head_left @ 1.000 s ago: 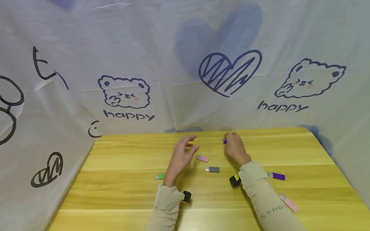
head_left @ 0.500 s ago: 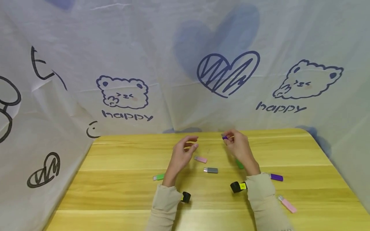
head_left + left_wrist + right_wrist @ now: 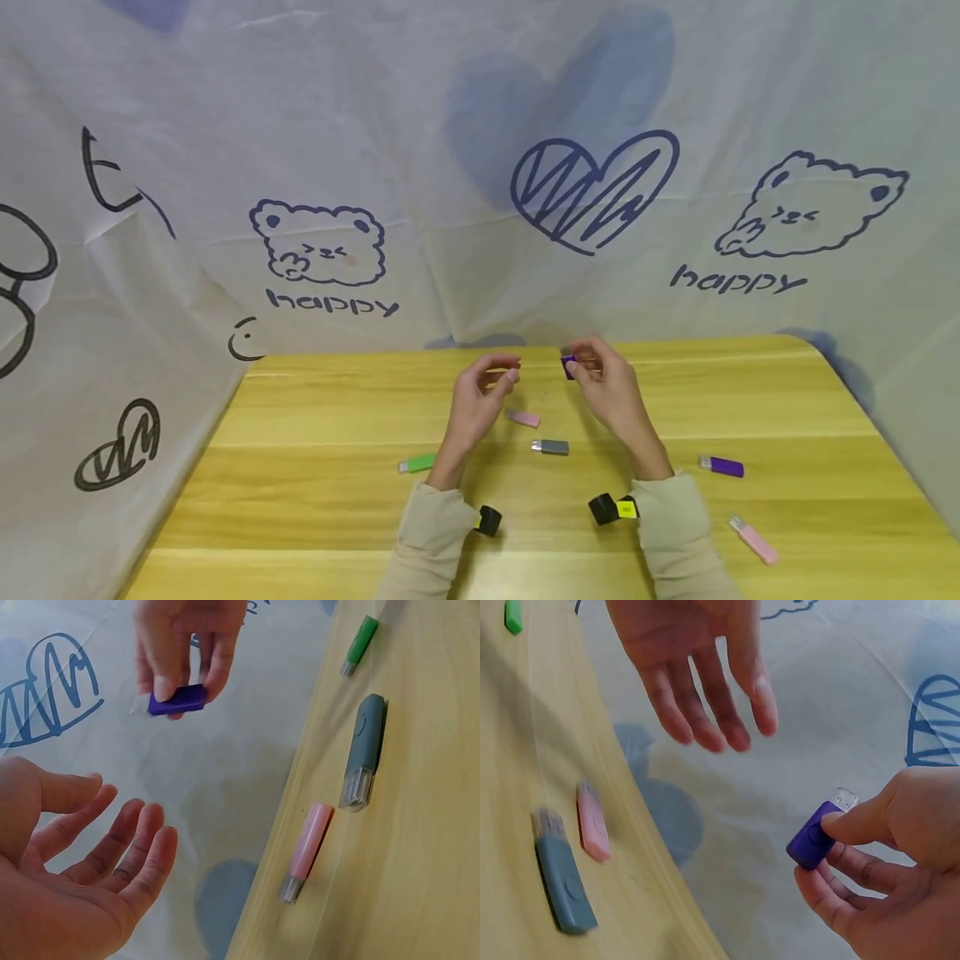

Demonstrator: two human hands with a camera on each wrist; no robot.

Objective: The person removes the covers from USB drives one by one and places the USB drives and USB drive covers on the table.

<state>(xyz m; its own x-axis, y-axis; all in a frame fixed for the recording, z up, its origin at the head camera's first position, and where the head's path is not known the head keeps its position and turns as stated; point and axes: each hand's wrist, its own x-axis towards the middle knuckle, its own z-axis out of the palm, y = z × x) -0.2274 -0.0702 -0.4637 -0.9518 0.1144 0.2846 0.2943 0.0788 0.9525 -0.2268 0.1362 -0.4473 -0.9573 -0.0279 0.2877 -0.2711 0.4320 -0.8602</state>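
Observation:
My right hand [image 3: 611, 383] pinches a purple USB flash drive [image 3: 811, 841] between thumb and fingers, raised over the far edge of the table. The drive's clear cap end points up in the head view. To its left, my left hand [image 3: 480, 400] hovers with loosely bent fingers and holds nothing; its palm [image 3: 75, 900] faces the right hand. On the table below and between the hands lie a pink USB flash drive [image 3: 523, 417] and a grey one [image 3: 551, 447]. A green USB flash drive [image 3: 417, 463] lies left of my left wrist.
Right of my right forearm lie another purple flash drive [image 3: 722, 467] and another pink one [image 3: 753, 540]. A second green drive [image 3: 361, 643] shows in the left wrist view. A white printed cloth [image 3: 450, 250] hangs behind the wooden table [image 3: 300, 500].
My right hand has lifted the purple flash drive off the table's far side, brought it left towards the left hand and turned it more upright. My left hand has barely moved.

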